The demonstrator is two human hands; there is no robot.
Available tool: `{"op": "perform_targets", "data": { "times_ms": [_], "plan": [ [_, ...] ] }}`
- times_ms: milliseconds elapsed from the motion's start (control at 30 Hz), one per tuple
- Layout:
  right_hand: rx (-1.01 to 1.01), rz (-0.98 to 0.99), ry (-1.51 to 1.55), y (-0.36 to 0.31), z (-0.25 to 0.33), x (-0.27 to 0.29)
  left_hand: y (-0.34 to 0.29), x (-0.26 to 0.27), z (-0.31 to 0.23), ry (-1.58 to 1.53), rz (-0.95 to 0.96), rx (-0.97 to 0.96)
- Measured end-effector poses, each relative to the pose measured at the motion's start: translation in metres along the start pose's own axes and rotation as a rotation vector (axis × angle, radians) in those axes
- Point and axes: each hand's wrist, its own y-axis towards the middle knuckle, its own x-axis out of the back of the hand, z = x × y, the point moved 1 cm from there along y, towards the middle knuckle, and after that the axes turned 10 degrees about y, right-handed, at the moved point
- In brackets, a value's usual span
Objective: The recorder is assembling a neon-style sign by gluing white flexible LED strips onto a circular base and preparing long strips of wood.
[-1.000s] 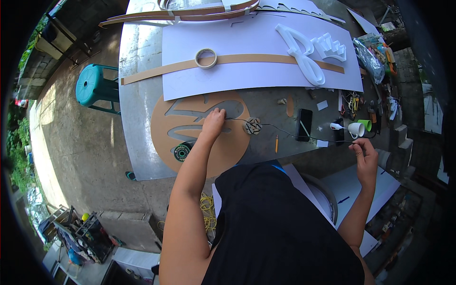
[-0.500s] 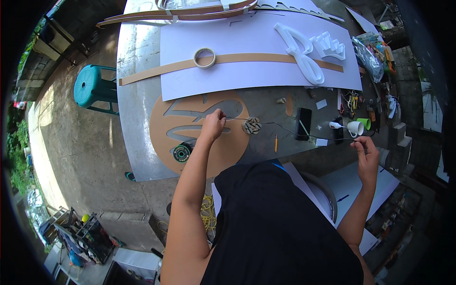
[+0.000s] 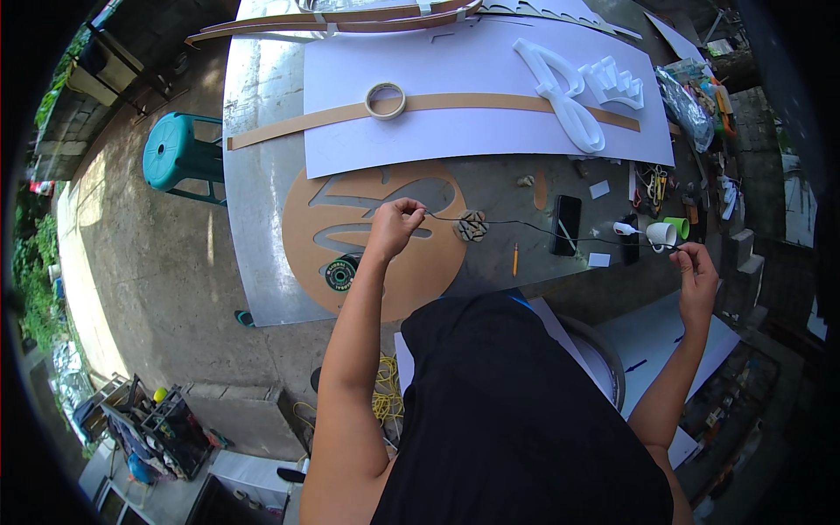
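Note:
A thin black wire or cord stretches in a slightly wavy line across the table, one end in each hand's pinch. My left hand grips it above the brown round board, which has curved cutouts. At the table's right edge my right hand pinches the other end, close to a white cup. A black spool with a green-marked label rests on the board beside my left forearm. Under the wire sits a round clump of grey pieces; the wire also passes over a black phone.
A tape roll lies on a brown strip across a large white sheet. White cut-out shapes stand on its right part. A pencil lies near the front edge. Tools crowd the right side; a teal stool stands left.
The wire hangs a little differently, and my right hand has shifted slightly right. The whole view has moved a little; both hands keep their pinch.

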Motion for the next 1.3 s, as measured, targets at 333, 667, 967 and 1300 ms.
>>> {"op": "perform_targets", "data": {
  "times_ms": [333,667,967,1300],
  "plan": [
    [-0.021,-0.017,0.002,0.002,-0.015,0.007,-0.003,0.004,-0.013,0.167,-0.095,-0.036],
    [-0.010,-0.081,0.083,0.016,-0.047,0.001,-0.015,0.010,-0.031,0.256,-0.261,-0.055],
    [0.039,-0.128,0.053,0.063,-0.124,0.001,-0.016,0.013,-0.084,0.109,-0.435,-0.089],
    [-0.016,-0.090,0.221,0.164,-0.198,-0.067,0.026,0.009,-0.128,0.060,-0.403,-0.092]
  ]
}}
